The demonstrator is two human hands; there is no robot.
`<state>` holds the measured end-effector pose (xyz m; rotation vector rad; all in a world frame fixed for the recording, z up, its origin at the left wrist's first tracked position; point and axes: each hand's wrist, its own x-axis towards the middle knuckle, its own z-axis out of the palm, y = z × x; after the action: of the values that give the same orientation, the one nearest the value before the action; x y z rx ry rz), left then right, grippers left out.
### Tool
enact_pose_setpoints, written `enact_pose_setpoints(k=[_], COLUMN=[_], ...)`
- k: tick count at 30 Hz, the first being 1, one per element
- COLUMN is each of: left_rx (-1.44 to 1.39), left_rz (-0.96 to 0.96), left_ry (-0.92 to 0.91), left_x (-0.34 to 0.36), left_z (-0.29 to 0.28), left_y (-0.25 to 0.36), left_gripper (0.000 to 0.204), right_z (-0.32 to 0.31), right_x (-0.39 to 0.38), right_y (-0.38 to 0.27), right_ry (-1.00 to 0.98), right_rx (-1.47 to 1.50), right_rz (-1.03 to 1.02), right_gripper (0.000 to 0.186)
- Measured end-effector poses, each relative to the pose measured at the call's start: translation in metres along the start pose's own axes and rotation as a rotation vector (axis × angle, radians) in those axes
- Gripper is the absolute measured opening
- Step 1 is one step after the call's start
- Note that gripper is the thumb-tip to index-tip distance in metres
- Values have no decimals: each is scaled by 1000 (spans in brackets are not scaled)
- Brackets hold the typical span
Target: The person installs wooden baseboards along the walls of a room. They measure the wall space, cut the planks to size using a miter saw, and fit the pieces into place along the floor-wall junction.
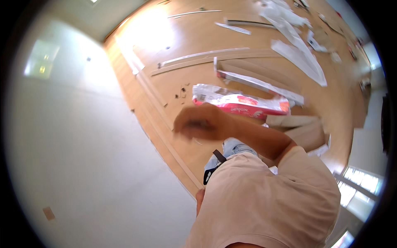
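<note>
My right hand is raised in front of my body, blurred by motion, its fingers curled in. A small dark thing shows within its grasp, too smeared to name. Beyond it on the floor lies a red and white plastic package, which the hand overlaps in the picture without clearly touching it. Of my left arm or hand only a sliver of skin shows beside my shirt, close to the white wall; its fingers are hidden.
A white wall rises along my left. On the wood floor lie long strips of trim, an opened long carton, crumpled white wrapping and several small dark bits. Brown cardboard sits by my right arm.
</note>
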<state>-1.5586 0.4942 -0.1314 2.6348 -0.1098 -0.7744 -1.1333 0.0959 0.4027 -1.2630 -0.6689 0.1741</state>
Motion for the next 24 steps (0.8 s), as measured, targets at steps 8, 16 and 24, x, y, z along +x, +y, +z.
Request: enact_pose_setpoints(k=[8,16,24], left_rx=[-1040,-1235,-1566], left_rz=[-685,-901,-936], left_ry=[74,257,334], left_x=[-2,54,101], left_z=[-88,-102,-201], left_y=[141,79,-45], left_gripper=[29,31,22], right_z=[-150,-113,-63], right_x=[-301,-266,48], right_y=[397,376,394], right_ry=[-120,-243,373], right_rx=[-742,-522,-166], right_rz=[1203,1619,1157], right_gripper=[24,31,19])
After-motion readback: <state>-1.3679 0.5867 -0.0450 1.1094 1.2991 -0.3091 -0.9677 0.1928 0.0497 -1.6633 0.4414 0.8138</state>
